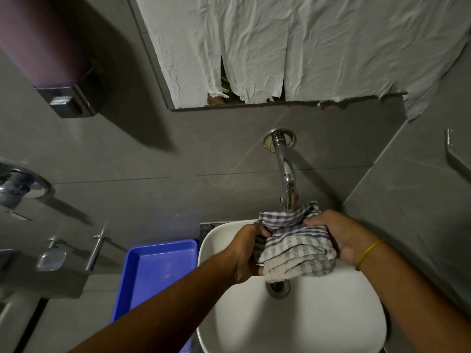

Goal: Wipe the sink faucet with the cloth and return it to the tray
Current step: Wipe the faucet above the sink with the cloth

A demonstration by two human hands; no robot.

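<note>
A chrome faucet (285, 169) juts from the grey tiled wall over a white sink (293, 324). A bunched blue-and-white checked cloth (297, 248) hangs just under and in front of the faucet's tip, its top edge touching the spout end. My left hand (246, 253) grips the cloth's left side and my right hand (339, 234), with a yellow band on the wrist, grips its right side. A blue tray (153, 273) lies to the left of the sink with nothing in it.
A soap dispenser (58, 80) is mounted on the wall at upper left. A mirror covered with white paper (293, 47) hangs above the faucet. A soap dish (51, 259) and a metal bar (95, 250) are at left. The sink drain (278, 287) shows below the cloth.
</note>
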